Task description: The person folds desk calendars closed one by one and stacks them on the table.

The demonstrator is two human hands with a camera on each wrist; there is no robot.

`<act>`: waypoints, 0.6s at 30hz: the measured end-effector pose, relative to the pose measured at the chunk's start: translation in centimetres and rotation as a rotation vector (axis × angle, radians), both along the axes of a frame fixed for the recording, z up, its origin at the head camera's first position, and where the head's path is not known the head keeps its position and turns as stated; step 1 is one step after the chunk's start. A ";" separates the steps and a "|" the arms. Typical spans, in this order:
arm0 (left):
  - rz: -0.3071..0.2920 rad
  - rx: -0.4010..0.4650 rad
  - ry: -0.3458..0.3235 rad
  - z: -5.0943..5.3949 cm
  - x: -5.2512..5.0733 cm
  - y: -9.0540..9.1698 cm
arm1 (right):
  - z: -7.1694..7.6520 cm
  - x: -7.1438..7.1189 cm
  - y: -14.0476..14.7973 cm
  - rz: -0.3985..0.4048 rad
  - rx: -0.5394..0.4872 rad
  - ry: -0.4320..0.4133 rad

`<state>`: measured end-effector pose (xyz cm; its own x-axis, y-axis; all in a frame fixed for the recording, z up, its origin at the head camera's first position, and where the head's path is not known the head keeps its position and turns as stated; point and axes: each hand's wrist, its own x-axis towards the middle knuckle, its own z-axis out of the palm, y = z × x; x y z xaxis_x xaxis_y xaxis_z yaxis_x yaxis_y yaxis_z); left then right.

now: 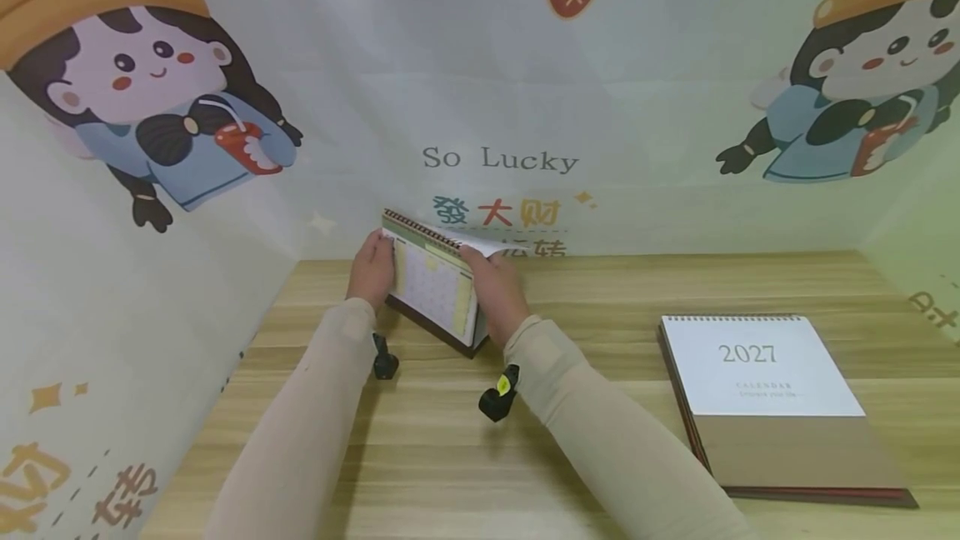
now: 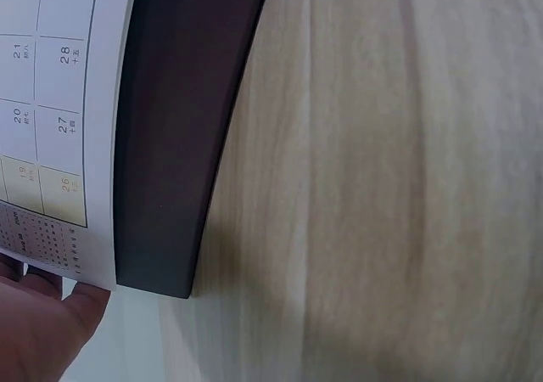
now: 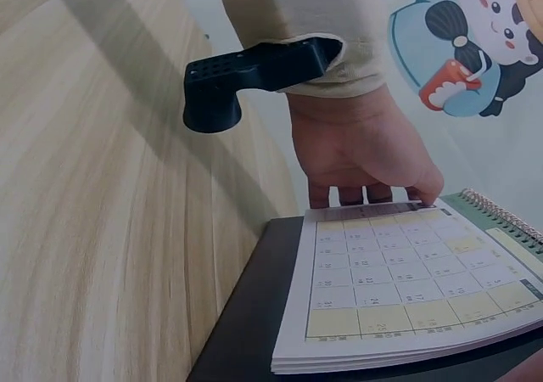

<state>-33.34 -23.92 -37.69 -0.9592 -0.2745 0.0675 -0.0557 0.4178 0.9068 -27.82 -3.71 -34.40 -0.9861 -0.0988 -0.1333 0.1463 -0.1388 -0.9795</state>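
A spiral-bound desk calendar [image 1: 431,282] stands tilted on a dark base, its month page facing me. My left hand [image 1: 372,267] holds it by the left side edge; in the right wrist view that left hand [image 3: 365,148] has its fingers partly hidden behind the pages. At the upper right edge, my right hand [image 1: 497,290] grips the calendar with the thumb near the spiral, the other fingers mostly out of sight. Behind the spiral a white sheet [image 1: 476,242] sticks out. The left wrist view shows date rows close up above the black base [image 2: 182,136].
A second calendar [image 1: 765,365], its white cover marked 2027, lies at the right on the wood-grain table [image 1: 600,457]. A printed cloth backdrop [image 1: 420,65] rises behind and on both sides. Black wrist cameras [image 1: 498,394] hang under the sleeves.
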 end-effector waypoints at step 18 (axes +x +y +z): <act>-0.002 -0.017 0.004 -0.5 0.0 -0.2 | 0.4 0.1 0.8 0.039 0.212 0.136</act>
<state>-33.37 -24.08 -38.18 -0.9595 -0.2714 0.0755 -0.0517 0.4332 0.8998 -27.77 -2.91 -33.97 -0.9924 -0.1214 -0.0215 0.0124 0.0755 -0.9971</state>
